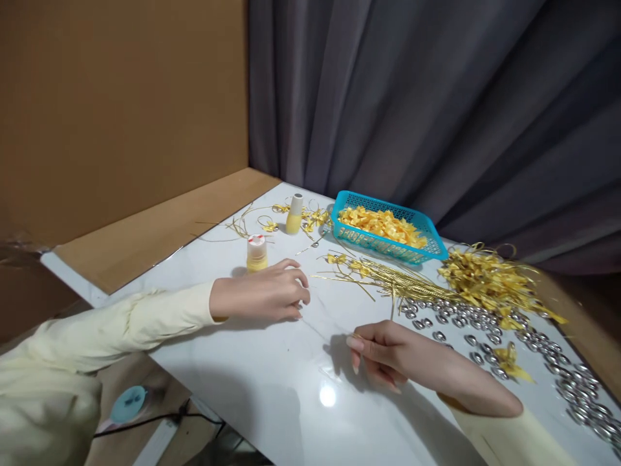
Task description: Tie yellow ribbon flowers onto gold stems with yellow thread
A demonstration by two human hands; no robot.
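My left hand (274, 292) hovers low over the white table with its fingers curved and apart; nothing shows in them. Just behind it stands a small bottle (257, 254) with yellow contents and a red-and-white top. My right hand (385, 353) is closed in a pinch, thumb against forefinger, on a thin gold cord, of which only a little shows at the fingertips. Beyond that hand lies a bundle of gold cords (412, 283) with yellow bows at one end. Many silver oval rings (439, 336) are scattered to its right, with a gold ribbon bow (508, 361) among them.
A blue plastic basket (388, 247) full of yellow ribbon bows stands at the back. Left of it are a second yellow bottle (294, 215) and loose bows on cords (269, 224). A heap of gold bows (490, 278) lies at right. Grey curtain (412, 97) hangs behind.
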